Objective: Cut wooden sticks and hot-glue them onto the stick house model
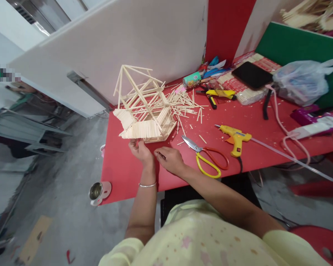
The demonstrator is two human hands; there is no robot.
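Observation:
A model house of thin wooden sticks stands at the left part of the red table, with slatted roof panels low down and a bare stick frame above. At the lower edge of its front roof panel is my left hand, palm turned up, fingers bent against the edge; the fingertips are partly hidden beneath it. Just to the right, my right hand rests close over the tabletop with its fingers curled together. Whatever may be between those fingers is too small to make out. Scissors with one red and one yellow handle lie right of it.
A yellow glue gun with a long glue stick lies on the right. Behind are loose sticks, a yellow-handled cutter, a green can, a phone and a plastic bag. A mug sits at the left front corner.

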